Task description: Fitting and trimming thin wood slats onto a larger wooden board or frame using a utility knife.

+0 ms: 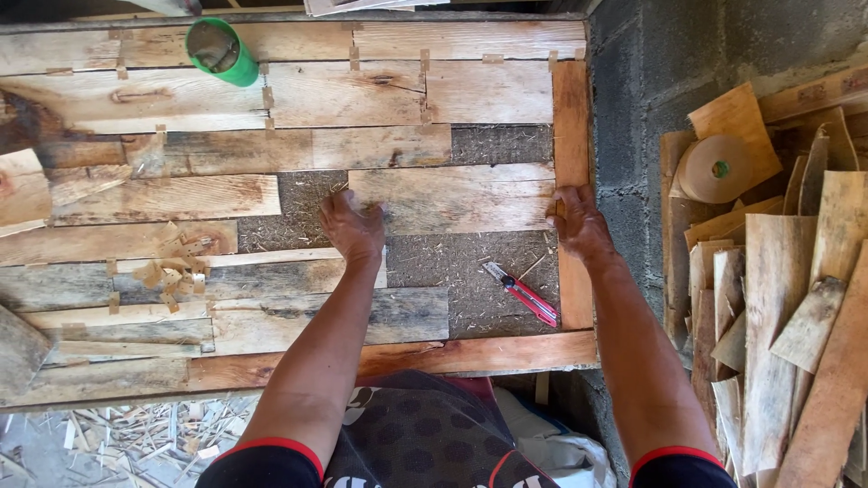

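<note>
A framed panel (571, 117) lies flat, filled with weathered wood veneer strips over a rough chipboard backing (470, 271). My left hand (351, 226) presses on the left end of one loose veneer piece (452, 199) near the panel's middle. My right hand (579, 224) holds the same piece's right end against the frame's right rail. Both hands lie flat with fingers on the wood. A red utility knife (523, 295) rests on the bare backing, just below and between my hands.
A green tape roll (221, 51) stands at the panel's top left. Small tape scraps (176, 267) lie in a heap at left. To the right, a stack of veneer offcuts (778, 298) with a brown tape roll (716, 169) leans by a block wall.
</note>
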